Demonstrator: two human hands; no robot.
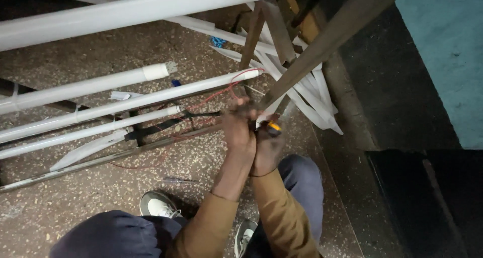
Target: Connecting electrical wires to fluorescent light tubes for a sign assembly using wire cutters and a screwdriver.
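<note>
Head view shows your left hand point(239, 132) and right hand point(267, 145) clenched together around an orange-tipped tool point(273, 128) by red wires point(221, 93); a slip could snap them.

Floor point(75, 197): speckled stone-chip finish, rough and matt, dusty. White tubes point(100, 82): smooth, slight sheen, look plastic or glass; cannot tell which. Long bar point(100, 160) on the floor: dull grey metal. Slanted post point(322, 47): brown, matt, worn; material unclear. Red wire point(221, 92): thin glossy insulation. Sleeves point(282, 212): tan matt cloth. Shoe point(156, 205): white, smooth. Wall point(448, 57): teal, grainy matt.
</note>
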